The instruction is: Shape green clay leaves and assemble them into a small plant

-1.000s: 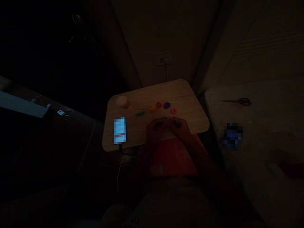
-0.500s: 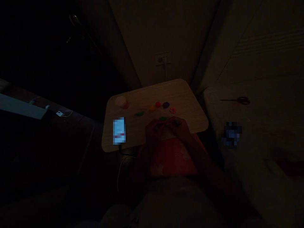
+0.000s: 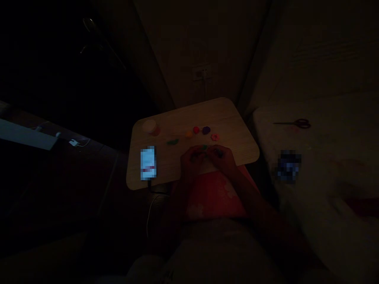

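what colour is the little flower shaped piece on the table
The flower-shaped piece looks pink in the dim light, seen in the head view.

Small green piece (image 3: 204,147), matte, dull in dim light, at fingertips of left hand (image 3: 192,158) and right hand (image 3: 221,157), which nearly meet there. Visible part short and rounded; rest covered, full shape cannot be told. Placed over near half of tabletop (image 3: 237,148), nearer than pink flower-shaped piece (image 3: 214,137); whether touching surface unclear. Dark object (image 3: 218,152) within curl of right hand, mostly covered, too dim to identify.
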